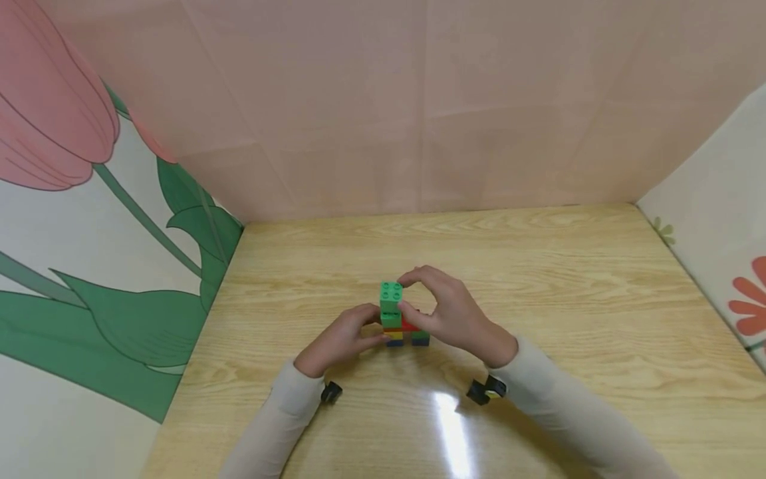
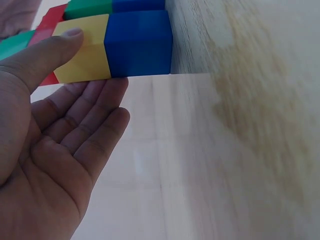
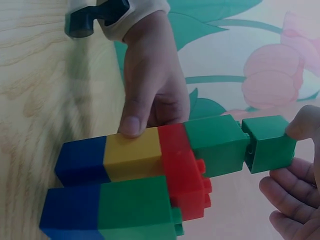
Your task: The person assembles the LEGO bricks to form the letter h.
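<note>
Toy building bricks form a small structure on the table. Two columns, a blue brick (image 3: 80, 162) under a yellow brick (image 3: 132, 152) and another blue brick (image 3: 69, 212) under a green brick (image 3: 134, 202), carry a red brick (image 3: 181, 170) across them. A second green brick (image 3: 217, 145) sits on the red one, above the yellow column. My right hand (image 1: 453, 311) pinches the topmost green brick (image 3: 271, 144) between thumb and fingers; it stands slightly askew with a narrow gap below. My left hand (image 1: 342, 339) holds the yellow brick's column, thumb on its near face, fingers behind.
The wood-grain table (image 1: 538, 266) spreads around the bricks. A pinkish cloth backdrop (image 1: 419, 120) rises at the far edge, with flower-printed panels at the left (image 1: 120, 266) and right (image 1: 724, 219). Black wrist devices (image 1: 486, 390) hang under the cuffs.
</note>
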The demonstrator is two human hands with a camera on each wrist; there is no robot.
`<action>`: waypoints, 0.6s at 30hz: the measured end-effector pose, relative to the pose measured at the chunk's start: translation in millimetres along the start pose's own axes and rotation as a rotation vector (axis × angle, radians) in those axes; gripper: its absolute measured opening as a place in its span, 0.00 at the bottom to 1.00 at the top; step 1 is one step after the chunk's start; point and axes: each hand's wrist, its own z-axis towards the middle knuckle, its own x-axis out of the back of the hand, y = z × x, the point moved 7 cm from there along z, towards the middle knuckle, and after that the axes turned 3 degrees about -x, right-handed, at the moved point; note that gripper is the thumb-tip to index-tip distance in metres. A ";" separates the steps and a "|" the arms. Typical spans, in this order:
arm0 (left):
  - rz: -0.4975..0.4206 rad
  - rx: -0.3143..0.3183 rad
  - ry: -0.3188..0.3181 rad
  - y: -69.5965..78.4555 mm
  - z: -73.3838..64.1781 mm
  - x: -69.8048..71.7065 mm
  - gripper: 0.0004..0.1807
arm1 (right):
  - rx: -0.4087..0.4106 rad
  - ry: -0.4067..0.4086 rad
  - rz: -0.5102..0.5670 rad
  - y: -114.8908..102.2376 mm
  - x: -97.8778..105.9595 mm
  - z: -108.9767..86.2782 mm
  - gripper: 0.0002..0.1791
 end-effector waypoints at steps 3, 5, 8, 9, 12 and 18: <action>0.008 -0.009 0.001 0.1 -0.5 0.1 0.18 | -0.018 -0.017 0.000 2.6 -2.2 -1.9 0.16; 0.011 -0.017 0.003 0.1 -0.4 0.3 0.18 | -0.026 -0.025 0.000 4.5 -3.5 -3.0 0.16; 0.013 -0.023 0.003 0.2 -0.3 0.4 0.18 | -0.031 -0.033 0.002 5.3 -4.5 -4.0 0.16; 0.013 -0.023 0.003 0.2 -0.2 0.3 0.18 | -0.031 -0.035 0.001 5.2 -4.6 -3.9 0.16; 0.010 -0.029 0.002 0.7 -0.1 0.6 0.18 | -0.022 -0.039 -0.003 3.9 -4.3 -2.9 0.17; 0.000 -0.031 0.003 1.2 -0.1 0.4 0.18 | -0.001 -0.053 -0.006 0.3 -2.2 -1.7 0.17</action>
